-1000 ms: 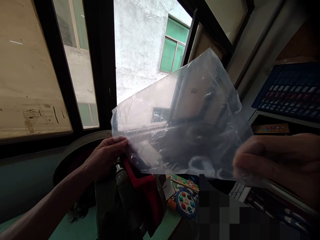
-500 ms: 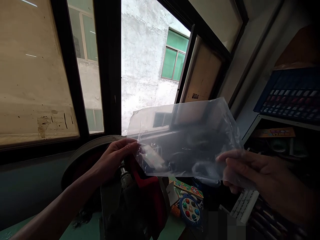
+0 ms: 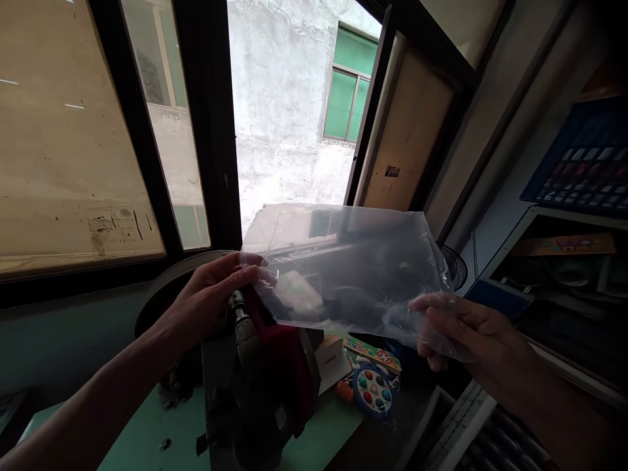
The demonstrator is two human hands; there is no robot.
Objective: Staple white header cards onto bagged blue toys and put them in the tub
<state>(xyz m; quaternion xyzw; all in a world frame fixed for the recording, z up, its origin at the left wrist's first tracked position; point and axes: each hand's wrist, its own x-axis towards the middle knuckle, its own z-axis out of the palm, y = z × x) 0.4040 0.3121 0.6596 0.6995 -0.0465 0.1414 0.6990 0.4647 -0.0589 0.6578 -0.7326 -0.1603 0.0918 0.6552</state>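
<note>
Left hand [image 3: 210,284] pinching left edge of clear plastic bag [image 3: 353,268], near red-and-dark device [image 3: 284,343] on green surface [image 3: 132,428]. Bag stretched between hands; top edge, steeply slanted second ago, now near level: seems better spread for handling. Right hand [image 3: 475,327] clamped on bag's lower right.

- Place type: workroom, most like a small workshop.
- Bench: green worktop [image 3: 140,432], near side, carrying a dark-and-red machine [image 3: 255,392] with a metal fitting.
- Goods: bagged toy [image 3: 373,390] with coloured buttons, right of the machine.
- Storage: blue panel [image 3: 583,154] with rows of small items, far right.
- Glazing: dark-framed window [image 3: 210,131], stained panes, far side.
</note>
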